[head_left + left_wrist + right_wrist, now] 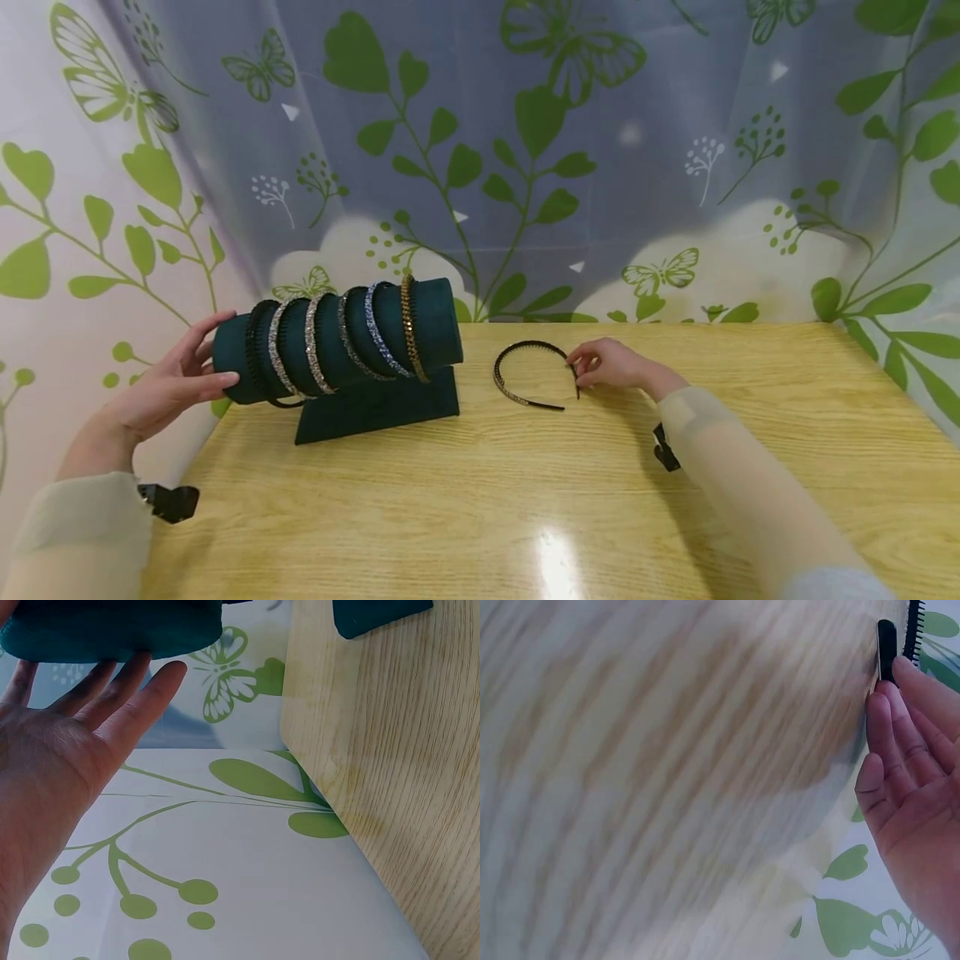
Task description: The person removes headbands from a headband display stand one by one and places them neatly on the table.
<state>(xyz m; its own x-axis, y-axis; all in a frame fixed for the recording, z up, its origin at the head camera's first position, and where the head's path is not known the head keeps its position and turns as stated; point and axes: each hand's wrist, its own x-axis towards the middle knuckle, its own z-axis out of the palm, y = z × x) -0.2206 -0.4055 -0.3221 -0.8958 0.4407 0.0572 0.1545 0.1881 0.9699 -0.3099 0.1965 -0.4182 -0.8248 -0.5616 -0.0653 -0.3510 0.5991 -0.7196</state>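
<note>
At the left of the head view, a dark green velvet headband stand (375, 412) has a padded roll with several headbands around it: black, silvery, dark grey, blue and gold. My left hand (161, 387) holds the roll's left end, thumb in front and fingers behind. In the left wrist view those fingers reach up to the roll's end (112, 634). A separate black headband (516, 398) with comb teeth and a glittery section lies on the table, right of the stand. My right hand (611, 364) pinches it near one tip (886, 645).
The light wood table (480, 500) runs back to a curtain (465, 225) printed with green leaves and butterflies. Similar cloth hangs at the left and right sides. Each wrist wears a small black camera.
</note>
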